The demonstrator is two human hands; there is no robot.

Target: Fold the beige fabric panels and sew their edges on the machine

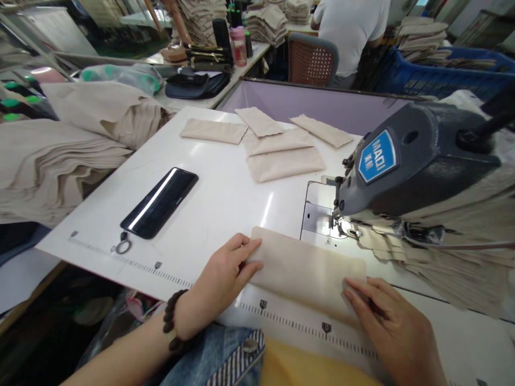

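A flat beige fabric piece point(303, 271) with straight folded edges lies in front of the sewing machine point(418, 155), just short of its presser foot point(346, 228). My left hand point(227, 276) pinches its left end between thumb and fingers. At the opposite end, my right hand point(392, 321) grips the lower right corner with thumb and fingertips. Beyond the hands, several similar beige fabric pieces point(285, 161) lie loosely on the white table point(225, 203). Under the machine's arm rests a fanned stack of beige pieces point(446, 268).
A black phone point(161, 201) with a ring strap lies on the table's left. Tall piles of beige fabric point(60, 161) stand beyond the left edge. Behind the purple partition point(314, 102) are a chair point(314, 59), a person in white point(352, 32) and a blue crate point(450, 75).
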